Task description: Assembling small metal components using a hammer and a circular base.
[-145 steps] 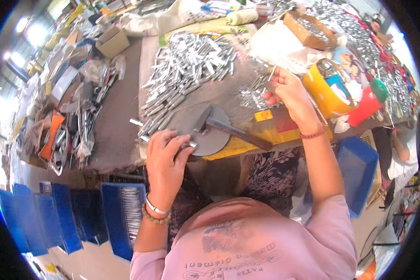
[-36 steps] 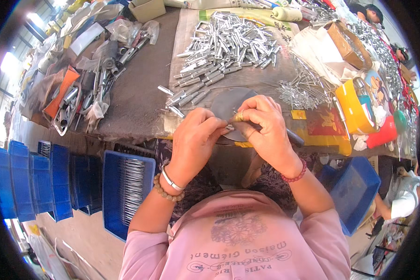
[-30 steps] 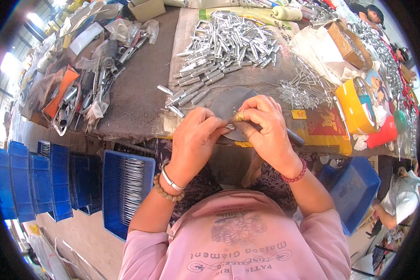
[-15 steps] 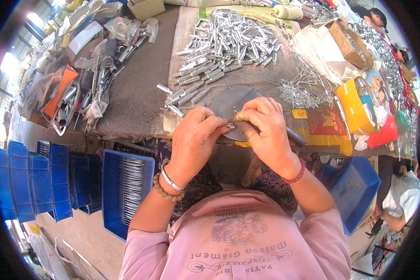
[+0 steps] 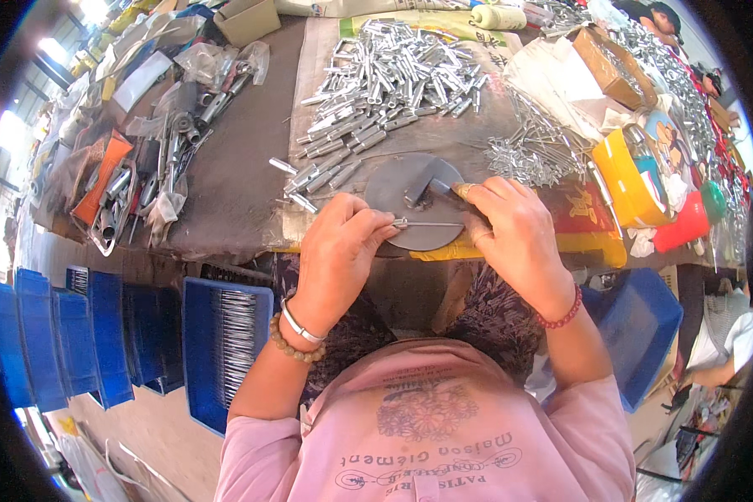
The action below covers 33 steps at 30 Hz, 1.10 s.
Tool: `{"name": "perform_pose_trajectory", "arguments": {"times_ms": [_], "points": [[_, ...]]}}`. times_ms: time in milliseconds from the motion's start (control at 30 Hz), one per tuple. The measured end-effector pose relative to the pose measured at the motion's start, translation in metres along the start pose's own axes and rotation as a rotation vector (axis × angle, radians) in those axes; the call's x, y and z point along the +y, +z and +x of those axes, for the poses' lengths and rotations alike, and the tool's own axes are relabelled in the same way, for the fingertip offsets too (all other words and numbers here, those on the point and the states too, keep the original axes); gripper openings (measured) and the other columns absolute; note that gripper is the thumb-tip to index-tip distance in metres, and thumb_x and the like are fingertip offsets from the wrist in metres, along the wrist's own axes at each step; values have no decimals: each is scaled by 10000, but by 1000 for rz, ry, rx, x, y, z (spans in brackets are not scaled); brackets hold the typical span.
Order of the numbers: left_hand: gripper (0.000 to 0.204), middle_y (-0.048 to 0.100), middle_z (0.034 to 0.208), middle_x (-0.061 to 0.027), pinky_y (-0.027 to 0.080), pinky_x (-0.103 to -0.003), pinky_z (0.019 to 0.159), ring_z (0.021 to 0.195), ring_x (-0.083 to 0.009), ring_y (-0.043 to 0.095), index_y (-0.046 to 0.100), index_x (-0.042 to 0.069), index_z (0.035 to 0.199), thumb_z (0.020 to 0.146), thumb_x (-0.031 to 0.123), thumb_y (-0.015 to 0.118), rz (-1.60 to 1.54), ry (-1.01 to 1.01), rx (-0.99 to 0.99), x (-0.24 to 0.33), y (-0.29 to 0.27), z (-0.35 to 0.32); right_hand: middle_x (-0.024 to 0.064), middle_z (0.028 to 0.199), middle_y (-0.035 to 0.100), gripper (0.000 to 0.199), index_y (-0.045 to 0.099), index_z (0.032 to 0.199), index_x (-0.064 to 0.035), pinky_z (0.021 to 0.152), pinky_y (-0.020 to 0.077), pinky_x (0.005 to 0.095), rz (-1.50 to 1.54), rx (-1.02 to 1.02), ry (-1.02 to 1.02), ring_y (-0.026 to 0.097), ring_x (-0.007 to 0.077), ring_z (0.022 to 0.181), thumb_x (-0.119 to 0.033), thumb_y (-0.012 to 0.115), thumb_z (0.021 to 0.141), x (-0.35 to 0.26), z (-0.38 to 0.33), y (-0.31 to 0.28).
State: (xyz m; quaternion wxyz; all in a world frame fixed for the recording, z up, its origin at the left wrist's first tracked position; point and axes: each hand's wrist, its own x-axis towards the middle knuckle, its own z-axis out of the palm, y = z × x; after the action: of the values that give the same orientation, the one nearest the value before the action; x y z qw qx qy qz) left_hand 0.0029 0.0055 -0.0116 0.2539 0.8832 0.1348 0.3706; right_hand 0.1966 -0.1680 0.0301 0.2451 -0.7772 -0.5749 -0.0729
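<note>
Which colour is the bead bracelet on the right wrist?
Dark red bead bracelet, clearest in the head view.

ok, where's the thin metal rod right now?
In the head view, the thin metal rod lies level between the left hand and right hand, pinched over the round grey metal disc at the table's near edge.

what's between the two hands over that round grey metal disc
In the head view, a thin metal rod spans the gap between the left hand and right hand, lying across the round grey disc.
</note>
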Motion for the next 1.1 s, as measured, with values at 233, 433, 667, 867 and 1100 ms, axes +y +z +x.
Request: {"name": "perform_pose_trajectory", "arguments": {"times_ms": [233,433,667,867,1100], "points": [[197,655,939,-115,545,-379,755,865,-297,667,793,27,1041,864,-4,875,-5,-6,-38,0,1,2,112,1071,650,466,794,1295,-129,830,608,436,266,98,108,723,328,972,37,770,860,-14,-14,-14],[186,653,952,-127,543,-376,759,870,-299,664,784,21,1029,867,-18,866,-36,2,-37,-1,-1,2,79,1065,601,590,804,1350,-181,711,605,392,126,118,-77,713,261,831,62,763,814,-32,-25,-11],[181,655,953,-120,543,-372,778,880,-296,665,781,25,1023,868,-20,864,-57,-25,-36,2,1,1,72,1064,604,561,816,1322,-164,708,606,388,237,328,-82,716,260,832,53,745,810,-34,-30,-11],[242,649,910,-118,548,-410,733,847,-323,660,762,34,1025,826,-16,890,-19,30,-1,-2,2,-1,72,1071,618,537,813,1323,-151,710,606,375,137,178,-88,726,255,841,47,742,829,-36,-26,-13],[188,658,951,-116,539,-372,785,883,-292,664,784,29,1029,867,-8,872,-44,-25,-41,0,2,-1,68,1059,622,514,812,1323,-154,703,603,369,90,132,-50,725,244,829,31,736,849,-35,-30,-8]]}}
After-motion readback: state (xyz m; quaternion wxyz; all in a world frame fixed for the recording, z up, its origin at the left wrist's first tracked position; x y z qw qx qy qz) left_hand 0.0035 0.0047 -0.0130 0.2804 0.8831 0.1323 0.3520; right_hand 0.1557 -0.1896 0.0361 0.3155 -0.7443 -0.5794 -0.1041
